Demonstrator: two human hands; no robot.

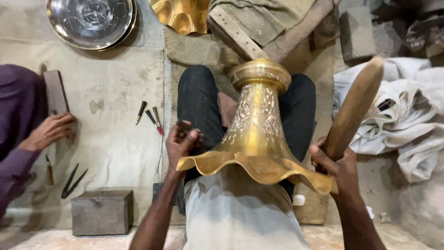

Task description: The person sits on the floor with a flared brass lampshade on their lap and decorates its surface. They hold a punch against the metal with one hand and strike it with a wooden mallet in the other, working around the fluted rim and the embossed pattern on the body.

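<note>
Head view: nearest me I see one brass vase (256, 134), embossed and golden, lying over my lap, its wavy flared rim toward me and its round base pointing away. My left hand (181, 140) pinches a thin dark tool against the rim; my right hand (335, 164) grips one wooden mallet (354, 109). Left lies open floor with one metal box (101, 212), three small tools (150, 115), and farther, one steel plate (90, 21).

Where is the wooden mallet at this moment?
In the head view the wooden mallet is on the right, raised in the right hand, beside the fluted brass vase lying across the person's lap.
</note>
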